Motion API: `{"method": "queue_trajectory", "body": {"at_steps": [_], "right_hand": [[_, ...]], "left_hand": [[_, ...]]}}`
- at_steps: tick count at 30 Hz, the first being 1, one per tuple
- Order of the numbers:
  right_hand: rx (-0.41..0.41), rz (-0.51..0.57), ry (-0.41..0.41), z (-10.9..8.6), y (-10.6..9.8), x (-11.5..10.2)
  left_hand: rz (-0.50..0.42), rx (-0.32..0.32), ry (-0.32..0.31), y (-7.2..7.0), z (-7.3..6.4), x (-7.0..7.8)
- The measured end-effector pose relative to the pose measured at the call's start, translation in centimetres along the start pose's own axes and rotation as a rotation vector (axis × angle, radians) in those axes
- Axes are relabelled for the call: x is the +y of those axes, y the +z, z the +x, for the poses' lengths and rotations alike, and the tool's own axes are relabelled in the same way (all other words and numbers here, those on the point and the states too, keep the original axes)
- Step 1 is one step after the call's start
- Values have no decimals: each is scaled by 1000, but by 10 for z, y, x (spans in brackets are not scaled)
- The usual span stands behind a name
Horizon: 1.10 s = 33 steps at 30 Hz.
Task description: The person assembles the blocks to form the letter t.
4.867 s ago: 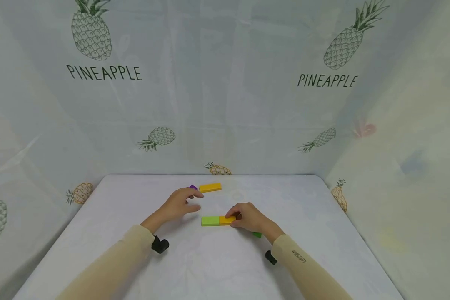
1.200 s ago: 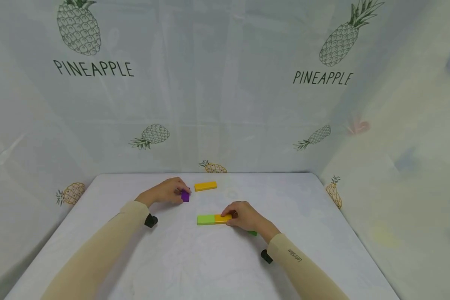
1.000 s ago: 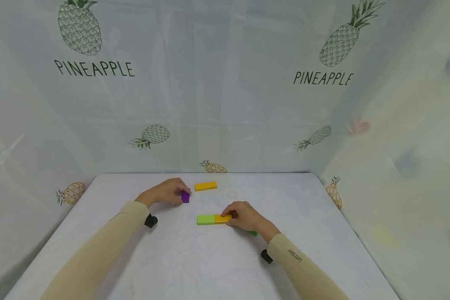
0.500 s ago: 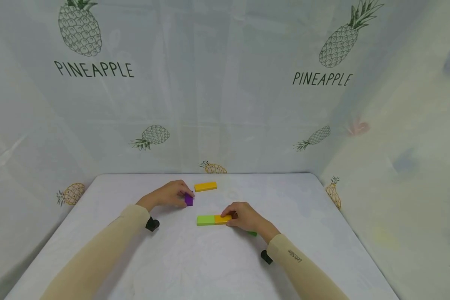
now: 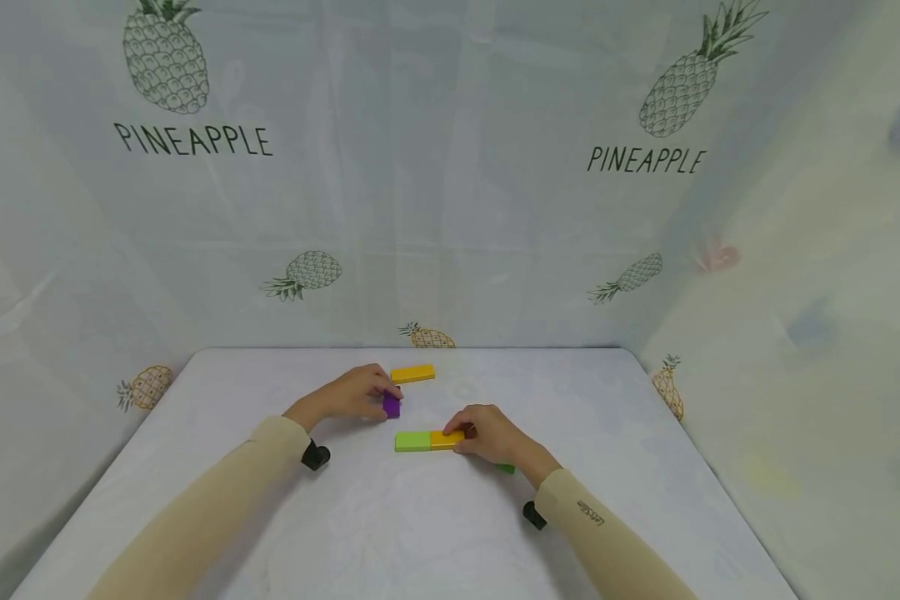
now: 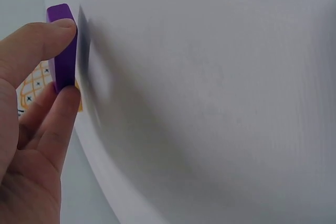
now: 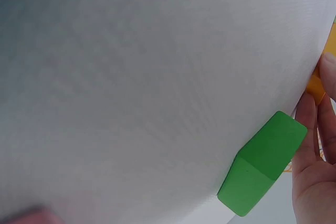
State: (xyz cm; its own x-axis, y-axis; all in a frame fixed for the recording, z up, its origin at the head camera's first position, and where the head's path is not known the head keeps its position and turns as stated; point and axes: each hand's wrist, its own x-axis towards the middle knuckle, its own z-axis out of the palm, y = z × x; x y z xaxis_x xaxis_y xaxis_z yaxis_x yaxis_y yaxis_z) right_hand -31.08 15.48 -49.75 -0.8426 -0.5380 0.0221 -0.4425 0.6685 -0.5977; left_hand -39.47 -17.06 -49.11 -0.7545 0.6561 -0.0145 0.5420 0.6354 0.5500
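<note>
Purple block (image 5: 392, 406): up in the air or on the table, I can't tell; it is in my fingers, between the far yellow block and the light green block.
Left hand (image 5: 357, 393): pinching the purple block, thumb on one side and fingers on the other.
Right hand (image 5: 492, 431): holding the orange block (image 5: 440, 442) with thumb and fingers.
Light green block (image 5: 412, 442): lying flat, its end touching the orange block (they look like one long stick).
Dark green block (image 7: 265, 163): on the table just beside my right hand, which hides most of it from above.
Far yellow block (image 5: 412, 373): lying near the back edge, a bit slanted.
Table (image 5: 390, 525): white, under all my blocks.
Wall cloth (image 5: 435, 192): pale, with pineapples on it.
</note>
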Motion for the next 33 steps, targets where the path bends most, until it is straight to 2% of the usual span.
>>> {"method": "queue_trajectory", "body": {"at_steps": [4, 11, 19, 26, 33], "right_hand": [[-1, 9, 16, 0, 0, 0], [1, 10, 26, 1, 0, 1], [-3, 4, 16, 0, 0, 0], [0, -9, -1, 1, 0, 1], [8, -5, -9, 0, 0, 1]], "left_hand": [[10, 5, -3, 3, 2, 6], [-19, 2, -10, 6, 3, 26], [22, -4, 49, 12, 9, 32], [47, -14, 48, 18, 18, 36], [49, -19, 82, 21, 25, 42]]}}
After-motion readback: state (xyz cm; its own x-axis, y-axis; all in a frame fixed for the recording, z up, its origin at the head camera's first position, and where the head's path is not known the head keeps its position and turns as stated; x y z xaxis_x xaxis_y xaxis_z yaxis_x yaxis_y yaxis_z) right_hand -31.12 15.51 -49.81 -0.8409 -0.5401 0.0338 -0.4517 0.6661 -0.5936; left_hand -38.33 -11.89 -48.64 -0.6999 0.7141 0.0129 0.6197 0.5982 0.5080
